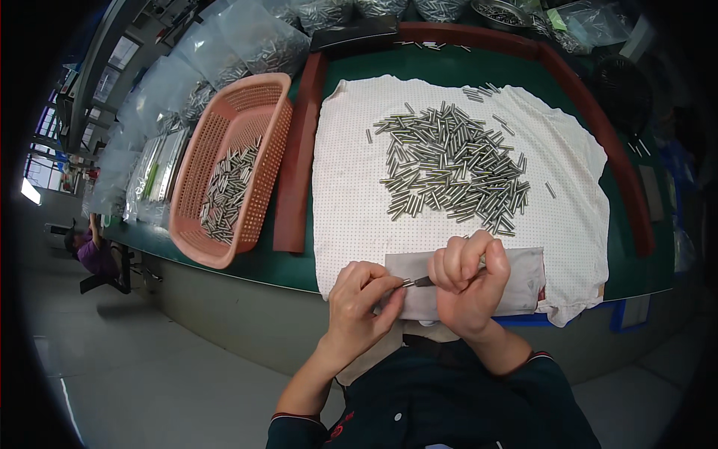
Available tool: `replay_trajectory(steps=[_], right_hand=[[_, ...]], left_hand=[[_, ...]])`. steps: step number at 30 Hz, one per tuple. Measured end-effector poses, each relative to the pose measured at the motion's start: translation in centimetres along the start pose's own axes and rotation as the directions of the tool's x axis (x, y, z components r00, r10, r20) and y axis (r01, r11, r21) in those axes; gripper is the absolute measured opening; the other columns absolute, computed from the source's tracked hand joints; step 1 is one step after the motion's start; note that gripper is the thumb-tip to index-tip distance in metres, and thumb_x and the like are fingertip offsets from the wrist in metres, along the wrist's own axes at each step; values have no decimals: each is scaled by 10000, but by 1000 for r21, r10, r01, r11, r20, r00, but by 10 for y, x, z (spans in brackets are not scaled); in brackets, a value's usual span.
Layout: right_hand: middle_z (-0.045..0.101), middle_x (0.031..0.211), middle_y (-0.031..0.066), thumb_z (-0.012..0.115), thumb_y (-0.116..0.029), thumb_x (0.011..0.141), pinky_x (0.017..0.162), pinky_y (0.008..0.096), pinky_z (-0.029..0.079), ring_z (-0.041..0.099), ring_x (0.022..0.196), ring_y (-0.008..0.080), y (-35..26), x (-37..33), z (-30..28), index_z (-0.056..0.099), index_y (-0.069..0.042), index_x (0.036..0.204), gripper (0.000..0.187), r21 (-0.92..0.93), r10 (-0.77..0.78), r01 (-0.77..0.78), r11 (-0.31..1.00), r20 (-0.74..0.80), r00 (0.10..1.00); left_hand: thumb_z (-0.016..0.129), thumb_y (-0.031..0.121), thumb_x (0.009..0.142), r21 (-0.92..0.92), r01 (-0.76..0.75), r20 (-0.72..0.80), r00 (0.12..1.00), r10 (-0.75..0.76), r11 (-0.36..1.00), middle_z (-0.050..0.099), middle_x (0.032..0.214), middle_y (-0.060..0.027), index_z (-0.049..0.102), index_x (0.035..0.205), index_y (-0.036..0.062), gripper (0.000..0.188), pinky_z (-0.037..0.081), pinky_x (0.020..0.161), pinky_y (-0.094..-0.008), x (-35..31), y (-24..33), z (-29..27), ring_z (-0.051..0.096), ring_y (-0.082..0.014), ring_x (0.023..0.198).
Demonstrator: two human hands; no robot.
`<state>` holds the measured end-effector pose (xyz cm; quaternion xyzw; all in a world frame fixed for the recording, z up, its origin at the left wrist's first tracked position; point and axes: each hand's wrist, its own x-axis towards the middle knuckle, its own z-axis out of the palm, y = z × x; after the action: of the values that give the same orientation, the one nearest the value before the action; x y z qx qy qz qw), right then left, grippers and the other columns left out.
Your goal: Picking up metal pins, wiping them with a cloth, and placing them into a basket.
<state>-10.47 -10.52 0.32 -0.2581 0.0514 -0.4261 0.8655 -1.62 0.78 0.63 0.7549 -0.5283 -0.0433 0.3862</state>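
Observation:
My left hand (364, 299) and my right hand (470, 280) meet over the near edge of the bench, both pinching one small metal pin (417, 282) between their fingertips. Under them lies a grey cloth (523, 278) on a white dotted cloth (351, 187). A heap of several short metal pins (452, 165) lies spread on the white cloth farther away. My right hand's fingers are curled; whether it holds more pins inside is hidden.
A pink perforated plastic basket (224, 135) with several pins stands to the left on the green bench (299, 266). A dark red rim (295, 172) frames the work area. Clear bags of pins (247, 45) line the back and left. A seated person (93, 251) is at far left.

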Motion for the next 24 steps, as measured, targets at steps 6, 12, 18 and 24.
replay_trajectory(steps=[6, 12, 18, 24], right_hand=[[304, 478, 8, 270, -246, 914, 411, 238, 217, 207, 411, 77, 1, -1, 0, 341, -67, 627, 346, -10, -10, 10, 1000, 18, 1000], [280, 476, -18, 237, -355, 932, 409, 237, 200, 177, 392, 73, 2, -1, 1, 329, -102, 627, 407, -161, 16, -8, 987, 46, 999], [281, 483, -11, 304, -388, 923, 415, 241, 200, 194, 407, 73, 11, -5, 7, 338, -86, 630, 423, -299, -24, 51, 953, 92, 995], [303, 484, 13, 344, -376, 916, 416, 254, 203, 210, 424, 88, 16, -8, 16, 338, -60, 602, 446, -506, -96, 185, 842, 197, 976]], left_hand=[[666, 3, 594, -10, 5, 1, 1000, -5, 1000, 512, 696, -48, 610, 727, 39, 149, 398, 543, -294, 0, 0, 0, 493, -207, 631], [668, -23, 595, -42, 20, 44, 999, -18, 999, 502, 677, -48, 613, 725, 33, 151, 393, 516, -298, 3, 1, -3, 488, -207, 616], [659, -35, 601, -92, 54, 113, 993, -43, 994, 485, 653, -59, 617, 732, 23, 149, 386, 497, -310, 8, 0, -6, 480, -217, 594], [651, -40, 597, -129, 30, 125, 992, -13, 991, 477, 646, -68, 613, 727, 16, 147, 383, 490, -322, 12, 1, -11, 479, -229, 594]])
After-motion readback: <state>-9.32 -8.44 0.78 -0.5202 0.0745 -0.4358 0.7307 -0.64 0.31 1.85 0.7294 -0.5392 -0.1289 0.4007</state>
